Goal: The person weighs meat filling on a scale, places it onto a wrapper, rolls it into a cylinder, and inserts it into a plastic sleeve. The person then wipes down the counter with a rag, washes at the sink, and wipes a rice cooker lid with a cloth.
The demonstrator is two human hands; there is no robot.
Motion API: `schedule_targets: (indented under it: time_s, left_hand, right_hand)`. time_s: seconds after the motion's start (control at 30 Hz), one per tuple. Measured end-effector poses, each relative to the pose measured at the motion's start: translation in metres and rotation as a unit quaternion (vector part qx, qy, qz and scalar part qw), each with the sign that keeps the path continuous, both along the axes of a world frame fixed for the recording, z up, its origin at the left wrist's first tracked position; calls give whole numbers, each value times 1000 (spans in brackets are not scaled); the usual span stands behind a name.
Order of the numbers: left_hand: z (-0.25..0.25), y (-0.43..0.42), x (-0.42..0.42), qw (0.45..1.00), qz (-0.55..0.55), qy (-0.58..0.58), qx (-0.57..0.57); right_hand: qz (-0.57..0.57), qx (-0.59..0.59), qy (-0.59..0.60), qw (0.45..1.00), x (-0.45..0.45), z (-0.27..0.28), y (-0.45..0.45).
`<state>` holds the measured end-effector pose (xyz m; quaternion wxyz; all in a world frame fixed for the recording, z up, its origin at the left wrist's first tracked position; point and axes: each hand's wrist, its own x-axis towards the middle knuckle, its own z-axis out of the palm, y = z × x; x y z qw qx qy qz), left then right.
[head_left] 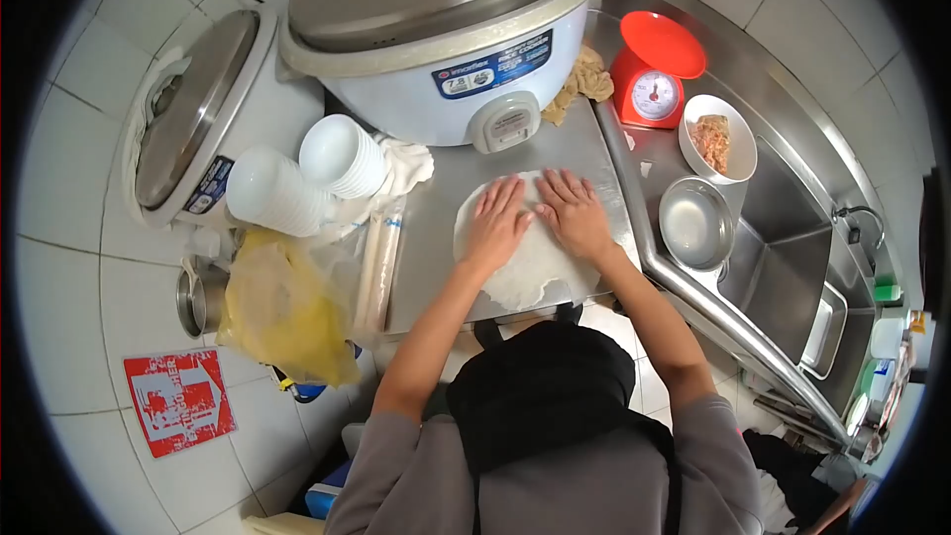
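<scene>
Dough sheet (520, 272) under left hand (498, 226), right hand (575, 216), fingers extended; rice cooker (386, 94) beyond, yellow bag (277, 307) left.

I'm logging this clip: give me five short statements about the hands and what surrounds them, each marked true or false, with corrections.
1. The left hand lies on the pale flat sheet. True.
2. The right hand holds a spoon. False: it lies on the same sheet, fingers extended, holding nothing.
3. The red scale has a bowl on its pan. False: the pan is bare, and the white bowl stands beside the scale.
4. The white containers nearest the rice cookers are stacked. True: two stacks show.
5. The yellow bag is in the sink. False: it is left of the metal table.
</scene>
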<state>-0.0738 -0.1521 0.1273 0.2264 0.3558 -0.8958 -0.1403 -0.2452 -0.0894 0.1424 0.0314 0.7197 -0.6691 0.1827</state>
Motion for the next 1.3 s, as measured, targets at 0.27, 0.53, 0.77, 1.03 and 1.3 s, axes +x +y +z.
schedule_targets:
  time_s: [0.27, 0.53, 0.77, 1.03, 1.3]
  left_hand:
    - [15, -1, 15, 995, 38, -87, 26]
    - [38, 26, 41, 995, 76, -54, 45]
    - [62, 54, -27, 994, 18, -27, 104]
    - [64, 70, -12, 991, 75, 2, 107]
    - [72, 71, -3, 984, 134, 20, 114]
  right_hand:
    - [-71, 78, -4, 994, -13, -1, 10]
    - [-288, -111, -34, 951, -252, 17, 14]
    - [-234, 147, 88, 957, -320, -11, -17]
    - [-271, 172, -59, 945, -348, -8, -31]
    - [-244, 58, -381, 890, -367, 37, -7]
